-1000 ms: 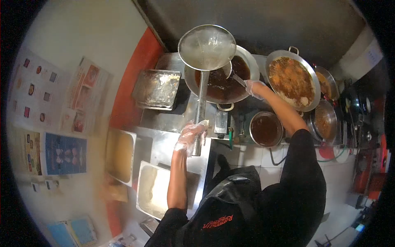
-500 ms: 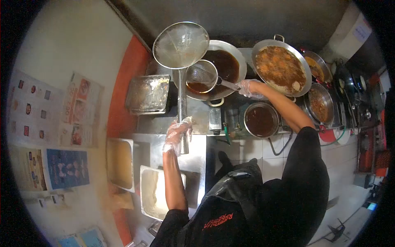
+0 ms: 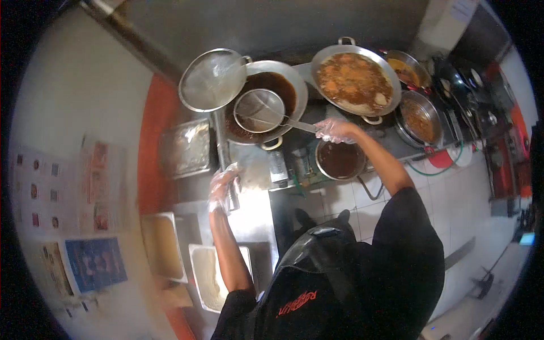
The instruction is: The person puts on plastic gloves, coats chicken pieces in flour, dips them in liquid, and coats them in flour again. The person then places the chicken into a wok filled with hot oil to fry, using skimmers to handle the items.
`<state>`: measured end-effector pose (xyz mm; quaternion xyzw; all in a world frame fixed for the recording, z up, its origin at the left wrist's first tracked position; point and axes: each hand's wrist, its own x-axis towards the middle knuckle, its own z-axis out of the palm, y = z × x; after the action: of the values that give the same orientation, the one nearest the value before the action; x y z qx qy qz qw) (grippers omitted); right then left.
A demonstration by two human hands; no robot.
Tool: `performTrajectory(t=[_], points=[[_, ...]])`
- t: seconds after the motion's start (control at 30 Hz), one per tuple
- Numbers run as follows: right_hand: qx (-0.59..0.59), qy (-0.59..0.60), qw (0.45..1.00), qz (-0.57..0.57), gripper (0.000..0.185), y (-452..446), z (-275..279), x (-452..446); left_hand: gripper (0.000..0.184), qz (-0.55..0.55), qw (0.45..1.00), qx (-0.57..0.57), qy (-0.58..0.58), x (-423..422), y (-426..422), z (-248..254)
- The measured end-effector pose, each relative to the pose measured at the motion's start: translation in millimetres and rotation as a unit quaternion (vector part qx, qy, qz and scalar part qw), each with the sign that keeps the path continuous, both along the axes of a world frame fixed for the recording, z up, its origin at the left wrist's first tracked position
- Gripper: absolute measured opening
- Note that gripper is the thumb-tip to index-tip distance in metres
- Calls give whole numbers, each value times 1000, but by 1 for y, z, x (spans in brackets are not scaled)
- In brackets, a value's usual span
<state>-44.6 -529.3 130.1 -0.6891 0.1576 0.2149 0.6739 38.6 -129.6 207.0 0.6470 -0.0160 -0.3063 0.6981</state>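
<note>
My left hand, in a clear plastic glove, is closed around the long handle of a large mesh strainer. That strainer is held up at the left side of a wide wok of dark liquid. In my gloved right hand is the handle of a smaller mesh strainer. Its round basket hangs over the wok and hides part of the liquid. I cannot tell whether it touches the surface. Just below my right hand stands a pot of dark sauce.
Pieces fry in bubbling oil in a second wok on the right. Beyond it are a pan and another pan. A metal tray sits by the left wall, above two containers.
The view has shifted, so the stove sits further left. The smaller strainer has moved clear of the large strainer's handle, closer to the wok's middle. Both hands keep their hold.
</note>
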Motion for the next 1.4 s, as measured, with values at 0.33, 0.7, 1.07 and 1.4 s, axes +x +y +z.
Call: performTrajectory(t=[0.33, 0.7, 1.07, 1.4], points=[[-40, -46, 954, -294, 48, 62, -34, -207, 21, -42, 999, 23, -7, 35, 2, -66], [-485, -40, 832, -268, 44, 108, -147, -346, 16, -47, 998, -35, -15, 28, -44, -64], [-427, -47, 856, -289, 40, 126, -126, -354, 13, -56, 997, -45, -4, 42, -32, -73], [-329, -254, 867, -275, 53, 72, -57, -171, 23, -79, 991, -109, 14, 63, -3, -79]])
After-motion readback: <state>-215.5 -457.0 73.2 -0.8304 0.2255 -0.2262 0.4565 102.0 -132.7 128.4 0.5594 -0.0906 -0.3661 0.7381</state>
